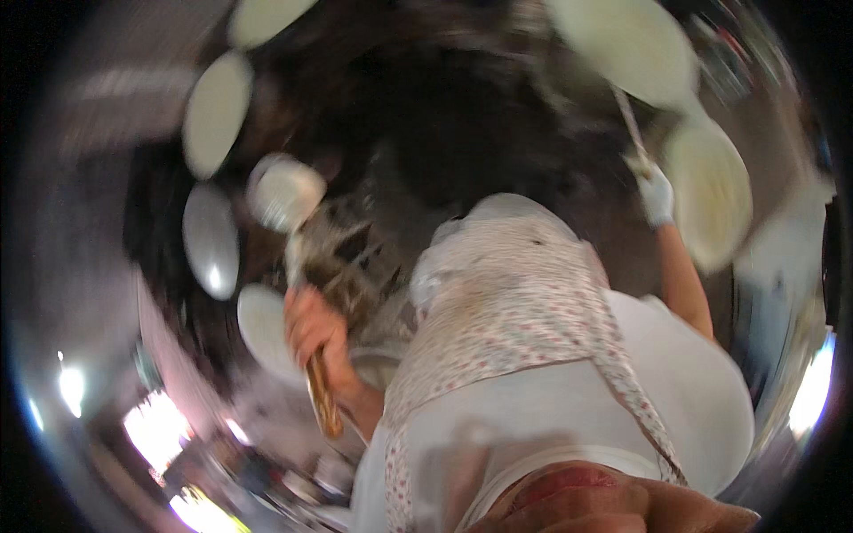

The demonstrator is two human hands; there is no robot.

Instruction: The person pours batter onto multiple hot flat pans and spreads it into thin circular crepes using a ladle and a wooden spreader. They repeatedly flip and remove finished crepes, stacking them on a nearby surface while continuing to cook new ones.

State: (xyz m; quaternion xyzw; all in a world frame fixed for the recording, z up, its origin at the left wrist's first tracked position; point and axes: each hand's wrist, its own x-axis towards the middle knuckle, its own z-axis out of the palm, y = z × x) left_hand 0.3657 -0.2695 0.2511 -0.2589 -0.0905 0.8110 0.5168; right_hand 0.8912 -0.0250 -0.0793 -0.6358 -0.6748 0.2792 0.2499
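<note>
My left hand (315, 333) is closed round the wooden handle (323, 400) of a ladle, whose round head (284, 191) looks coated or filled with something white. The head is right of a grey oval disc (211, 240), above a pale round disc (271, 329). My right hand (653, 186), in a white glove, is closed on a thin pale stick (631, 120). It is between two large pale round sheets, perhaps batter, one (626, 40) above and one (711, 195) to the right; the stick reaches the upper one. Motion blurs the details.
More pale discs (216, 114) lie along the upper left of a dark round surface (426, 115). The floral apron (498, 320) on my body fills the lower middle. Bright lights (155, 431) and blurred clutter (293, 480) show at the lower left.
</note>
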